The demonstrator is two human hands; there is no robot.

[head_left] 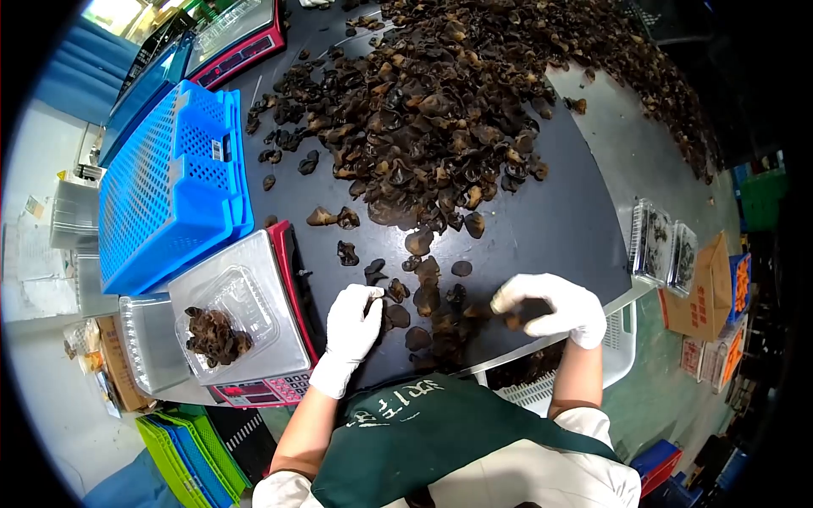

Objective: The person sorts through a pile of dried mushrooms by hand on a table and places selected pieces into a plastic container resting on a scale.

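Observation:
My left hand [351, 326], in a white glove, rests at the near edge of the dark table with its fingers curled and pressed together. Whatever they may hold is hidden. Several loose wood ear mushrooms [396, 317] lie just right of its fingertips. My right hand [563, 311], also gloved, is raised over the table's edge, thumb and fingers apart in a C shape. A blurred brown piece [512, 321] shows near its fingertips, apparently not gripped. Between my hands runs a strip of mushrooms, and beyond it rises a large mushroom heap [432, 118].
On the left, a red scale [284, 347] carries a clear plastic box [254, 296] with some mushrooms. Behind it stands a blue crate [169, 186]. Clear packs [652, 241] sit at the right edge, and a white basket [622, 343] hangs below the table near my right forearm.

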